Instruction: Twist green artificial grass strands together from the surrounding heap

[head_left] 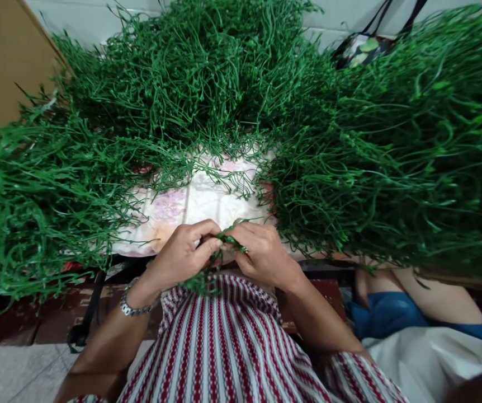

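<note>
In front of my lap, both hands meet over a small tuft of thin green stems [202, 283]. My left hand [186, 252] pinches the stems between thumb and fingers, and some hang below it over the striped clothing. Close against it, my right hand [261, 249] has its fingers curled round the other part of the same stems. Exactly how the stems run between the fingers is hidden. Just beyond the hands lies a pale flowered cloth [207, 196] with loose stems strewn along its far side.
Tangled heaps of green stems stand at the left [35, 190], the back [207, 67] and the right [392, 157]. A dark patterned bag [362, 50] is at the back right. At the left stands a tan panel [10, 56]. Another person's bent leg [438, 296] shows at the right.
</note>
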The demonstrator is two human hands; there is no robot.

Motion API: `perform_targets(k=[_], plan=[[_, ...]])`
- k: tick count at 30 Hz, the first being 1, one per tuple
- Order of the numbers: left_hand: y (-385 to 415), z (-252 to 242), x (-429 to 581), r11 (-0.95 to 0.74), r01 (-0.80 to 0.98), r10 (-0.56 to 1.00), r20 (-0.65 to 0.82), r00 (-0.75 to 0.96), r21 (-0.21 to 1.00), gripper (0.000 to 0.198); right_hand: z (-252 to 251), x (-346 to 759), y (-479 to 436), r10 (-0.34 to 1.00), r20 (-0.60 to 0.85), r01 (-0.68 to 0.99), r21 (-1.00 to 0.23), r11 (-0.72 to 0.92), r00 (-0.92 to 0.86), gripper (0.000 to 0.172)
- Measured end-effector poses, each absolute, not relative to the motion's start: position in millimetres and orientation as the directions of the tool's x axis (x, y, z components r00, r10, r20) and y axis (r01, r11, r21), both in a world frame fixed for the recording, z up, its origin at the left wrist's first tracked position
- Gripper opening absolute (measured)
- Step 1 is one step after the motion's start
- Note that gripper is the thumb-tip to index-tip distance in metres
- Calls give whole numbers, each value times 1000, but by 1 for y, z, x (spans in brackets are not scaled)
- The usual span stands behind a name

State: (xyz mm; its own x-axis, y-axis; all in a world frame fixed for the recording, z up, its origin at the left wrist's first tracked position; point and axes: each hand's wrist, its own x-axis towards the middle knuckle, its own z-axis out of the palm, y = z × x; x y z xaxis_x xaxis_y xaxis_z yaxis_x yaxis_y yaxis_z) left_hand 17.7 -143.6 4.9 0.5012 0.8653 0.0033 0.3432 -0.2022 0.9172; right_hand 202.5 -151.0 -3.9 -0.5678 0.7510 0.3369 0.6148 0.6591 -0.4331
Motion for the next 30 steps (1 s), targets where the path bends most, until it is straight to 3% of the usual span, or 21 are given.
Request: perform_targets(k=[3,6,10,14,16,17,19,21,23,25,30], plan=[[-148,11,9,-457,365,714,89,695,811,19,4,208,-157,649,283,500,-451,739,-706,8],[-154,15,7,-614,219,497,156,853,758,22,11,211,-162,478,233,319,-496,808,-847,13],[-161,18,10,-579,81,273,100,957,811,27,17,214,-167,287,124,181,-531,828,-950,10],[-161,24,4,-454,-35,154,117,981,890,27,24,223,-168,147,104,48,-636,771,-984,13],[-155,27,-3,-380,-38,260,147,954,924,20,30,230,-164,193,133,50,-689,723,-972,15],[-151,29,-5,-340,-7,385,146,911,940,19,34,234,-161,263,159,79,-701,709,-952,15],[-142,29,-7,-220,89,685,89,723,972,16,40,239,-153,447,226,190,-676,712,-866,12],[-132,24,-2,-57,125,876,-10,482,991,14,43,239,-145,585,324,312,-605,732,-743,7],[-124,16,6,57,75,944,-78,321,996,15,43,235,-140,667,423,386,-575,721,-614,2],[-120,8,15,86,38,971,-93,221,996,16,39,226,-139,733,468,410,-618,670,-493,8],[-119,-2,29,38,39,993,-42,114,999,16,21,195,-141,807,425,522,-616,590,-411,9]])
